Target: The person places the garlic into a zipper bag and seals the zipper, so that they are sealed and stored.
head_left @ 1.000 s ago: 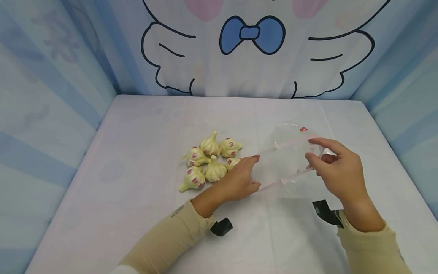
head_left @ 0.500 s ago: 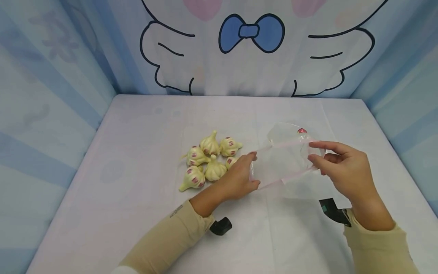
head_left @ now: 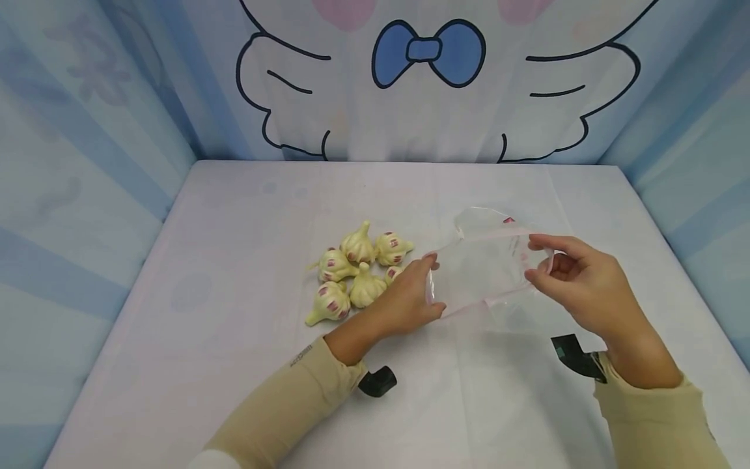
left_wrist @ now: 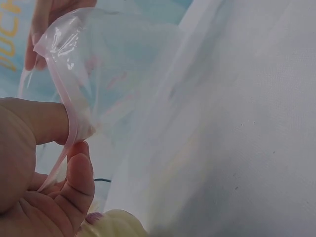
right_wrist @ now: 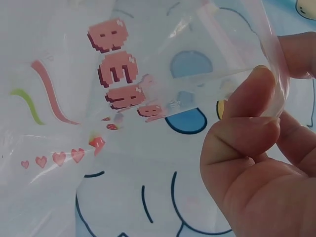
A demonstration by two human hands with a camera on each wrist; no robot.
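Note:
A clear plastic zip bag [head_left: 480, 270] with a pink rim is stretched between the two hands above the table. My left hand [head_left: 404, 299] pinches its left end; in the left wrist view the pink rim [left_wrist: 69, 111] passes between thumb and fingers. At the other end, my right hand [head_left: 586, 286] pinches the rim with thumb and fingertips. Pink letters [right_wrist: 116, 66] and small hearts [right_wrist: 59, 159] show on the bag in the right wrist view. Several garlic bulbs [head_left: 367, 286] lie in a cluster beside my left hand, which partly hides one of them.
A white cloth [head_left: 234, 228] covers the table. Blue patterned curtains [head_left: 88, 195] stand along both sides, and a curtain with a printed bow [head_left: 424, 50] hangs behind the far edge. Black wrist-worn pieces [head_left: 377, 382] stick out from both sleeves.
My right hand has shifted slightly to the right, still pinching the bag, and the bag's rim is drawn straighter. My left hand has barely moved, and the garlic bulbs lie where they were.

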